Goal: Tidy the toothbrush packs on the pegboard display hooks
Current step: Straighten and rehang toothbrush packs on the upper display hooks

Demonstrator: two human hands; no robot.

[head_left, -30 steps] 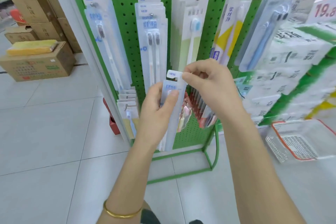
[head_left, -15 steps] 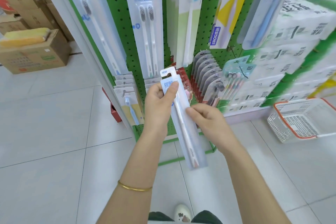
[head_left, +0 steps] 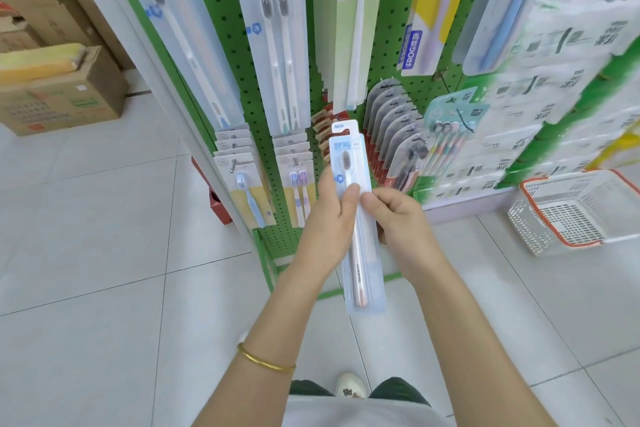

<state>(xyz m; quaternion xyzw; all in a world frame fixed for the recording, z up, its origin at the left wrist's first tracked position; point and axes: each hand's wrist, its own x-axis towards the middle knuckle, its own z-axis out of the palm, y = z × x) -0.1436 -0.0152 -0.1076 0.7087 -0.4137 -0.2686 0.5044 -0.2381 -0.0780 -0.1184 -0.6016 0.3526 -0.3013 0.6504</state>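
- Both hands grip one pack. Left hand wraps it from the left, thumb laid across the front just below the brush head. Right hand pinches the right edge with curled fingers.
- Pack is off the hooks, held upright in front of the lower rows of the pegboard, hang tab at top and printed face toward the person.
- Judgement: it is held this way so the label can be read and the tab kept ready for a hook. The two-handed hold keeps the long, thin card from flexing.
- Pack contains a single dark-bristled brush and has a blue header. The far-left pack hanging above looks the same, so that hook is the likely home. The twin pack shares the header print but holds two brushes.
- Tab hole is too small to make out.
- Step in hand: sorting and checking. Re-hanging is not yet done.
- Risk: the hooks are crowded, so neighbours may be knocked askew as the tab is threaded.
- Nearby: basket on the floor at right, box at left.
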